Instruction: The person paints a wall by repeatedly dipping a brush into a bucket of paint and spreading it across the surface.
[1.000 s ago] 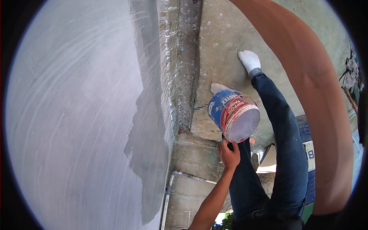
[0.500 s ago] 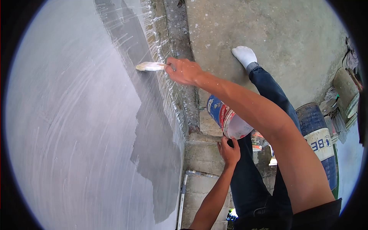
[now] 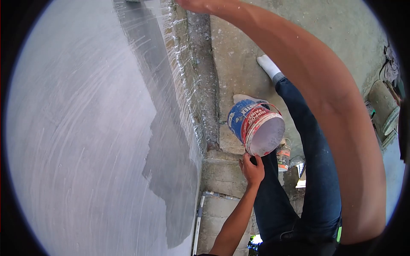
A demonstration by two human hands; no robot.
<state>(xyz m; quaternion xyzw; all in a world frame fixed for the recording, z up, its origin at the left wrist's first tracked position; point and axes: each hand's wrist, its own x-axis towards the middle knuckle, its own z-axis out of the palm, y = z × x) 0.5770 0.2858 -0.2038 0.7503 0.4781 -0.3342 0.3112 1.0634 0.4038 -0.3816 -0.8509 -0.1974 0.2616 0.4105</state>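
Observation:
At the top edge, my right hand (image 3: 191, 4) is mostly cut off, with the brush (image 3: 134, 1) beyond it. Only the brush's tip shows, against the wall (image 3: 94, 128); half a second ago this hand was closed round its handle. My left hand (image 3: 253, 169) pinches the rim of a blue and red paint bucket (image 3: 242, 117), which is tilted with its mouth toward me. Pale liquid coats the inside. The wall has a whitish, streaked coat, with a darker grey uncoated patch (image 3: 171, 183) along its lower part.
White drips mark the ledge (image 3: 183, 72) at the wall's foot. A smaller paint can (image 3: 283, 157) stands behind the bucket, near my legs (image 3: 316, 149). A long level-like bar (image 3: 197, 226) lies beside the wall. Assorted items (image 3: 384, 102) lie at the far right.
My right hand and the brush have moved up to the top edge of the view. More of the bucket shows now, with my left hand still at its rim.

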